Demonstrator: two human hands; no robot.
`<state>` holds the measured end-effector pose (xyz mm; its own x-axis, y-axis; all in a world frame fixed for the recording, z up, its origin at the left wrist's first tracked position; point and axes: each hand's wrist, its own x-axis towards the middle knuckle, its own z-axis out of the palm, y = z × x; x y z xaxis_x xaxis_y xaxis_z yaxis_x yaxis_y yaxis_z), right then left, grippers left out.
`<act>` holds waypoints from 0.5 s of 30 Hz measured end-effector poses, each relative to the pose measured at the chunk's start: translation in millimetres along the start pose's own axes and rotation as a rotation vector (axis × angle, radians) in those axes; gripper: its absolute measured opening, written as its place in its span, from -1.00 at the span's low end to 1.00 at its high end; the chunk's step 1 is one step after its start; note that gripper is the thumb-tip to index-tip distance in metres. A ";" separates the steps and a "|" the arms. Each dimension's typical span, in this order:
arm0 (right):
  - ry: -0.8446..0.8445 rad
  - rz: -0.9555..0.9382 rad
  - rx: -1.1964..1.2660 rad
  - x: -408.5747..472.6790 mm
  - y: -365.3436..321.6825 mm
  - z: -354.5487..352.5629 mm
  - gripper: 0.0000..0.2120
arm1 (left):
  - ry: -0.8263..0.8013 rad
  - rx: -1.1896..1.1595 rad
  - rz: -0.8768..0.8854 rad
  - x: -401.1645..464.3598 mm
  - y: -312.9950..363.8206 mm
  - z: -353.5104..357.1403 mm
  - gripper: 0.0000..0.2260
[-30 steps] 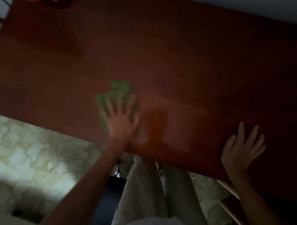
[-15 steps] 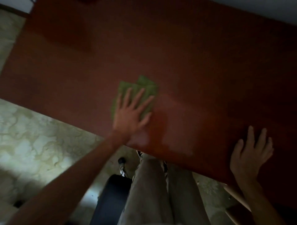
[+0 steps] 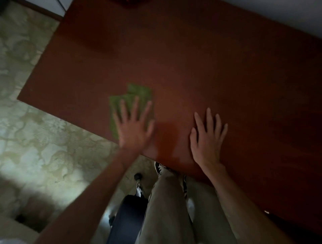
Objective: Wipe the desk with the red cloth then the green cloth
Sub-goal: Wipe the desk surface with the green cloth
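Observation:
The green cloth (image 3: 134,97) lies crumpled on the red-brown desk (image 3: 209,69), near its front edge and left of centre. My left hand (image 3: 134,125) presses flat on the cloth's near half with fingers spread; it is blurred by motion. My right hand (image 3: 206,137) rests flat on the bare desk a hand's width to the right, fingers apart and holding nothing. A dark red shape (image 3: 135,1) sits at the desk's far edge, cut off by the frame and too dim to identify.
The desk's left front corner (image 3: 19,99) juts over a pale patterned floor (image 3: 43,139). Below the front edge are my legs in light trousers (image 3: 167,209), a shoe (image 3: 161,168) and a dark chair base with a castor (image 3: 137,176). A white wall (image 3: 287,12) runs behind the desk.
My left hand slid the green cloth right, then back left. My right hand moved left and further onto the desk, closer to the left hand. The view turned left, showing the desk's corner.

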<state>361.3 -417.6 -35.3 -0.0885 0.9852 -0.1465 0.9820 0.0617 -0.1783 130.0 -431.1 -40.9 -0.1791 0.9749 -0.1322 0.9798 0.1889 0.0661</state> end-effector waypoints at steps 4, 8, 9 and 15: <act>0.024 0.017 -0.064 0.8 -2.2 1.5 -0.50 | -0.041 -0.020 0.323 -30.1 99.0 7.4 -0.46; 0.059 0.050 -0.031 1.2 -4.2 -1.4 -0.50 | -0.001 -0.089 0.417 -25.2 92.7 10.2 -0.50; 0.062 0.048 -0.042 1.8 -5.3 -1.7 -0.51 | 0.008 -0.095 0.445 -17.7 75.8 7.8 -0.50; 0.010 0.058 -0.076 2.3 -6.2 -0.5 -0.48 | 0.036 -0.022 0.119 47.1 -81.0 -10.1 -0.48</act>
<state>355.1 -415.6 -34.1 -0.0298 0.9891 -0.1443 0.9953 0.0160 -0.0957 41.3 -399.3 -42.5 -0.0651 0.9941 -0.0870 0.9922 0.0738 0.1009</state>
